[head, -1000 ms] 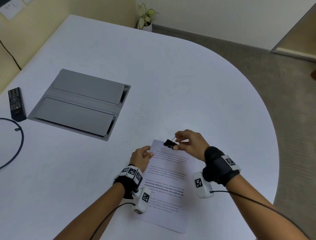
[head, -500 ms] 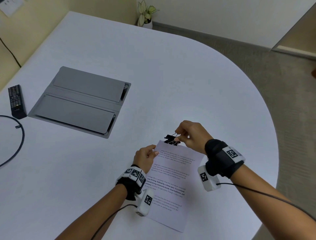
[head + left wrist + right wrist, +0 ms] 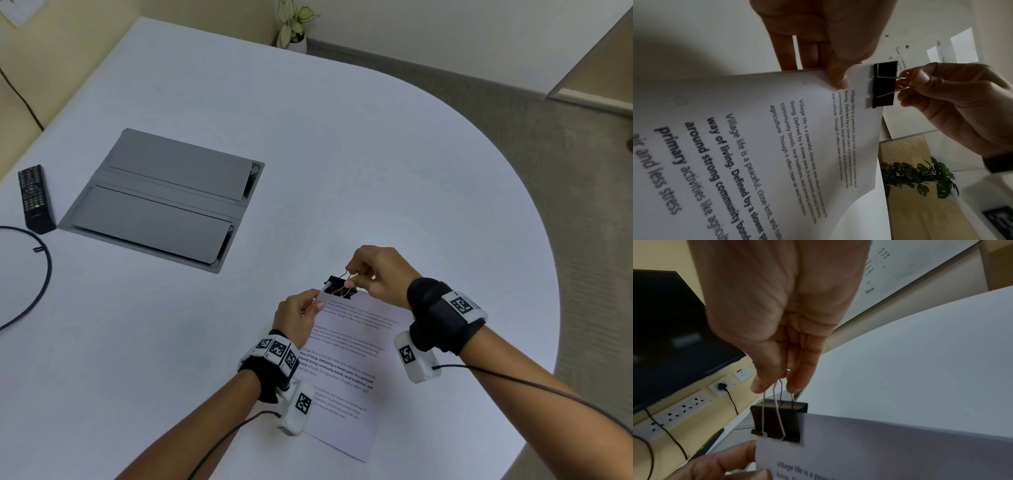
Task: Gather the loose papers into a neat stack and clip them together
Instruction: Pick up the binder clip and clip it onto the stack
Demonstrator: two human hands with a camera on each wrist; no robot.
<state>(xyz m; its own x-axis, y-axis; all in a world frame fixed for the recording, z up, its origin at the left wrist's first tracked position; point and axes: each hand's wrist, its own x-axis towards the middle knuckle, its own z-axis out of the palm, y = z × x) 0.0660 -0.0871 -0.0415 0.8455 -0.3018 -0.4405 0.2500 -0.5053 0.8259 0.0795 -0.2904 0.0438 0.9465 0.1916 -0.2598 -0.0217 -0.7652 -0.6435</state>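
Near the desk's (image 3: 376, 154) six o'clock edge we pinch the papers' (image 3: 346, 370) top corner with our left hand (image 3: 297, 317) to keep them aligned, while our right hand (image 3: 378, 275) squeezes the clip's (image 3: 340, 287) wire handles, its mouth over the edge
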